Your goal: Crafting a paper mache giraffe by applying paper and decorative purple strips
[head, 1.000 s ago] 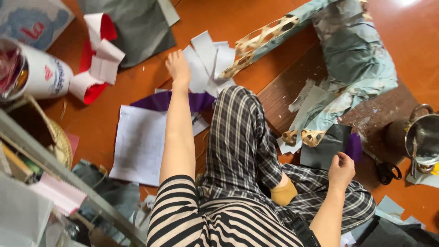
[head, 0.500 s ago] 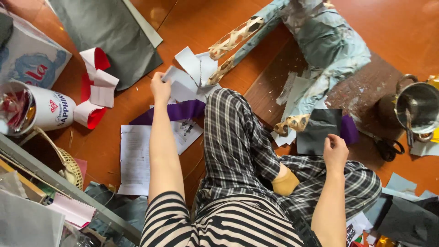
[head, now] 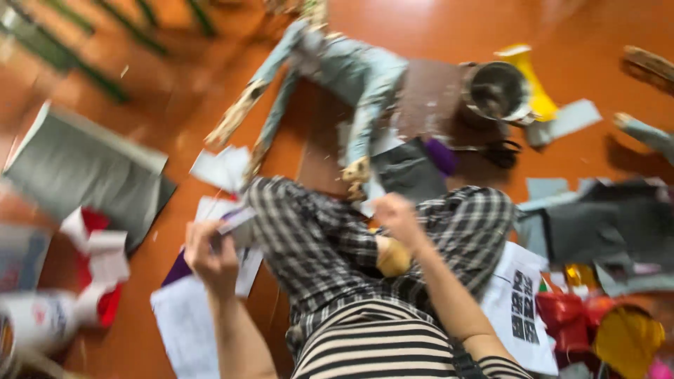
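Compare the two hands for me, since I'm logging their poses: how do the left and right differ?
The left hand is closed on a pale scrap of paper, over the white sheets on the floor; the right hand looks empty, though blur hides its fingers. The left is beside the checked trouser knee, the right above the lap. Both are bare and raised.

Motion blur smeared the left hand [head: 210, 256] and its pale paper scrap [head: 235, 223]; beside it, the white can [head: 35, 323] ran off-frame.
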